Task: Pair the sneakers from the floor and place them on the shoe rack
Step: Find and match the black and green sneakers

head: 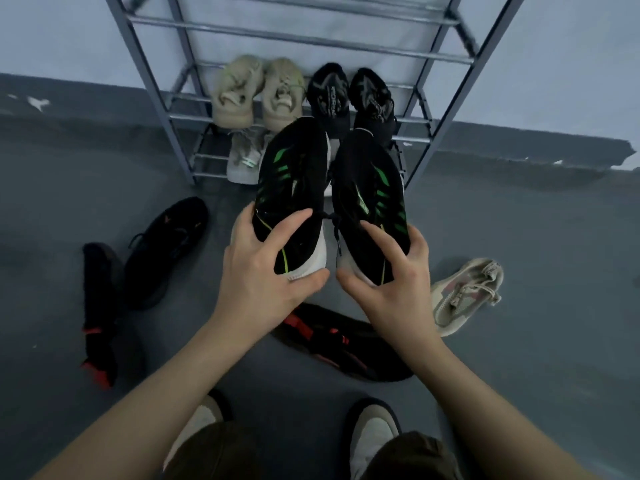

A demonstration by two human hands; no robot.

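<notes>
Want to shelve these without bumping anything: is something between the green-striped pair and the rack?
Nothing visible blocks the black-and-green sneakers from the shoe rack. Its upper bars look free; the beige pair and black pair fill a lower tier.

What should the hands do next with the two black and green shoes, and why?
Probably carry them forward onto the shoe rack. The left hand and right hand each grip one black and green sneaker, already side by side as a pair, right before the rack, where other pairs sit.
</notes>
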